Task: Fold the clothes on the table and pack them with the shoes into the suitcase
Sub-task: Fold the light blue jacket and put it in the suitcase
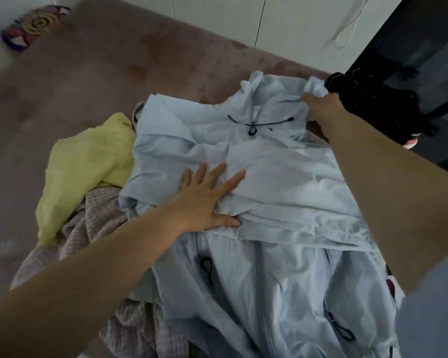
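The jacket (282, 182) is a plain, pale icy blue, with a dark navy drawcord (252, 124) at the neck and black zip pulls (209, 280) lower down. Beside it, a plain yellow-green garment (88, 164) lies by a checked garment (96, 223) in fine, faded lilac and off-white squares. The surface (101, 73) is dusty mauve-brown with darker blotches. At the right are a black garment (373, 107) and a coral-pink and white shoe (410, 143). A far-left bundle (34, 24) has yellow spirals with red, blue and purple. The doors (217, 21) behind are white.

Left hand (207, 200) pressing jacket (282, 177), right hand (320, 102) gripping it
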A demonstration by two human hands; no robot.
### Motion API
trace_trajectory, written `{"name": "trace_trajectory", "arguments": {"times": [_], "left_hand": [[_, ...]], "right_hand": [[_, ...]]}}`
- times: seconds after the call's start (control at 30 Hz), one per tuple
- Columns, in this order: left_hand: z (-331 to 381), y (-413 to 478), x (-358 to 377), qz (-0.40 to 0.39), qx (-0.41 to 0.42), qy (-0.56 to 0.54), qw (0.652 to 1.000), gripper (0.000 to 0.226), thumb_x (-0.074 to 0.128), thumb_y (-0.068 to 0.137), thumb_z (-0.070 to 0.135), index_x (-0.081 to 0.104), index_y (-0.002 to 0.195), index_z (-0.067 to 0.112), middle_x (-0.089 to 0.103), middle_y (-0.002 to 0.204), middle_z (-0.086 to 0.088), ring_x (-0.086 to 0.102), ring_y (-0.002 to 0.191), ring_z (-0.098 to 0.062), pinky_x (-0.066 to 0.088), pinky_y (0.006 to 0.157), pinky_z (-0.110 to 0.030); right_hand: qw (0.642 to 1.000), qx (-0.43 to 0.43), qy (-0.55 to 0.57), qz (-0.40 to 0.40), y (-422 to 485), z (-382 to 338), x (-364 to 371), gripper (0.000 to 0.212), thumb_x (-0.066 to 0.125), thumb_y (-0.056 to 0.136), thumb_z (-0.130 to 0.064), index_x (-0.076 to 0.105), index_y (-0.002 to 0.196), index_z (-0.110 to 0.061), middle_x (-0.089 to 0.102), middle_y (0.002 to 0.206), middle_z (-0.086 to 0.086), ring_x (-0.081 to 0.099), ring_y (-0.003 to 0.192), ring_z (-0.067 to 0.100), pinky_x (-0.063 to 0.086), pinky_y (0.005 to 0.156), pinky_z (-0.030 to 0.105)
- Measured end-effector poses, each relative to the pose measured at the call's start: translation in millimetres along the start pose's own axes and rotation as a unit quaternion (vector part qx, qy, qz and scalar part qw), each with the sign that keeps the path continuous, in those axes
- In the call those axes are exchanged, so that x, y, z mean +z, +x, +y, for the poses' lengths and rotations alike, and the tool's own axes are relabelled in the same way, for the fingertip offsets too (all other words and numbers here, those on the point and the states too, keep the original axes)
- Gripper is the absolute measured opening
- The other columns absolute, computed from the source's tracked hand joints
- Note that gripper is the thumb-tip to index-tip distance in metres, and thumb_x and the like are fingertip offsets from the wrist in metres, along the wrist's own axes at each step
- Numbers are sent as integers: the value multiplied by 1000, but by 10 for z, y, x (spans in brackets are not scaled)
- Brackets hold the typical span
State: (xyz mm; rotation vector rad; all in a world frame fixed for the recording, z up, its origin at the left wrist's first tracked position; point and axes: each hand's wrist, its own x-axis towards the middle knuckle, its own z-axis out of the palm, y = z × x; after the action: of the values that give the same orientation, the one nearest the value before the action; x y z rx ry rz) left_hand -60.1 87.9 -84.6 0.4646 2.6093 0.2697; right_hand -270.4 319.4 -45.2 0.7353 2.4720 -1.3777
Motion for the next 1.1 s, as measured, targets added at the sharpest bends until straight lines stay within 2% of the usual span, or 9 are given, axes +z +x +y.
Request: {"name": "trace_trajectory", "arguments": {"times": [0.17,0.27,0.37,0.47,0.6,0.7,0.9,1.0,1.1], "left_hand": [[-4,-25,-49,-19,5,-4,1000,91,24,59,85,-34,124,57,-20,154,7,-15,142,-29,-7,114,-53],[-54,-56,-197,52,48,-88,994,84,28,65,84,2,139,53,7,155,7,6,144,-19,-5,115,-48],[-102,-105,-536,316,99,-263,906,57,41,86,61,48,127,23,50,124,12,43,119,2,29,110,-31],[-166,-120,-1019,515,62,-348,781,29,42,95,30,42,119,14,49,107,11,47,99,13,35,92,-10],[-210,-17,-1504,572,39,-372,730,31,44,94,26,34,120,13,48,99,8,48,90,7,41,86,-16],[-117,174,-1553,482,11,-334,810,53,53,88,36,35,132,13,46,117,-1,44,107,-10,37,98,-26],[570,490,-1356,200,103,-248,942,73,63,86,34,22,146,20,28,151,-6,32,135,-19,23,101,-19],[804,625,-1200,108,69,-156,979,62,59,85,39,37,138,17,40,142,-12,47,122,-29,37,99,-29],[827,583,-1030,171,57,-162,970,37,59,90,20,52,126,12,55,126,-11,56,107,-26,43,89,-28]], "right_hand": [[999,-2,-29,-19,215,69,61,45,59,84,-19,52,127,-7,57,126,12,59,110,26,51,92,38],[987,-120,70,-77,-13,-103,-65,39,56,82,-8,60,121,-10,66,110,9,63,95,22,54,86,37],[918,-321,78,-219,-687,-210,-372,34,54,85,2,68,93,-28,66,82,-17,60,82,1,48,80,18],[814,-510,-143,-236,-1329,24,-618,22,55,83,0,71,79,-15,61,81,-20,54,78,-13,36,81,6],[705,-577,-386,-145,-1723,730,-695,39,47,63,2,75,77,-22,69,85,-7,65,77,21,35,94,56],[703,-538,-448,-126,-1925,1099,-726,47,36,62,-2,71,78,-29,68,88,-12,66,82,21,33,99,50],[751,-467,-455,-108,-2344,1161,-656,43,68,50,4,73,86,-20,68,95,-4,66,83,22,51,89,41],[879,-337,-327,-86,-2344,912,-833,35,51,82,0,66,107,-19,62,106,-9,57,91,11,43,75,14],[961,-229,-152,32,-2077,715,-917,27,53,90,-17,56,117,-15,54,118,-1,52,97,11,39,80,21]]}}
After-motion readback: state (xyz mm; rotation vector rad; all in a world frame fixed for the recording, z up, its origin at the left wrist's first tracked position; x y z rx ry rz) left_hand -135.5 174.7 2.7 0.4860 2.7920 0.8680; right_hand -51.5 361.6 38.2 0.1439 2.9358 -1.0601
